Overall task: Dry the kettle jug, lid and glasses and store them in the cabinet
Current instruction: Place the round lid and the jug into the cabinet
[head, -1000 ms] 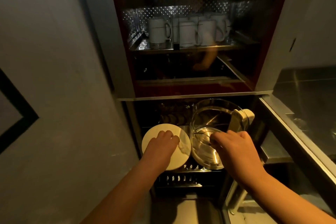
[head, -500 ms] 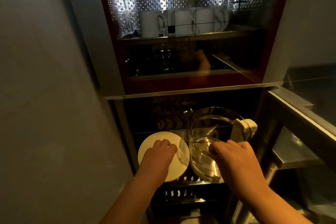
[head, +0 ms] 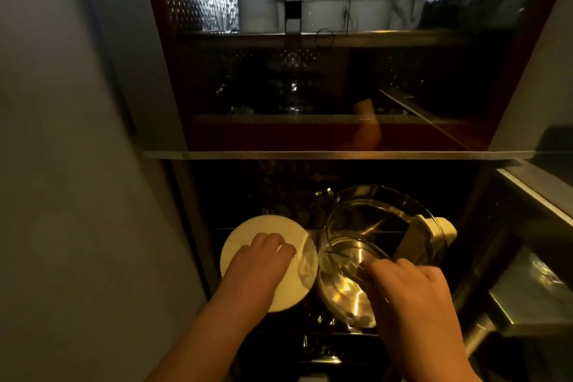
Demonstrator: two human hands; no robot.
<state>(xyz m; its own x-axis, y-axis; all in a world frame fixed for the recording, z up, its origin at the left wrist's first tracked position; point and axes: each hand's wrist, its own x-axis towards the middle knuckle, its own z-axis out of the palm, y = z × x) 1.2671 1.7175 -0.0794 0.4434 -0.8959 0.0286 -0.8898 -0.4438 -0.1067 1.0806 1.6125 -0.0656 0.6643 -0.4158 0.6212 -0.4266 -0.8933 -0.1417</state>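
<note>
A glass kettle jug (head: pixel 369 236) with a cream handle sits in the dark lower compartment of the cabinet (head: pixel 338 154). My right hand (head: pixel 412 291) grips the near rim of the jug. Left of the jug lies the round cream lid (head: pixel 248 236), flat side up, with a pale cloth bunched at its right edge. My left hand (head: pixel 260 260) rests on top of the lid, fingers curled over it. No glasses can be made out in the dim light.
Several white mugs (head: pixel 322 8) stand on the lit upper shelf behind a glass door. A dark middle shelf (head: pixel 279 118) lies below them. A grey wall (head: pixel 62 164) closes the left side. A steel counter edge (head: pixel 539 195) runs along the right.
The view has dropped and moved closer to the cabinet. Both hands stay on the lid and the jug, pushed slightly deeper into the lower compartment.
</note>
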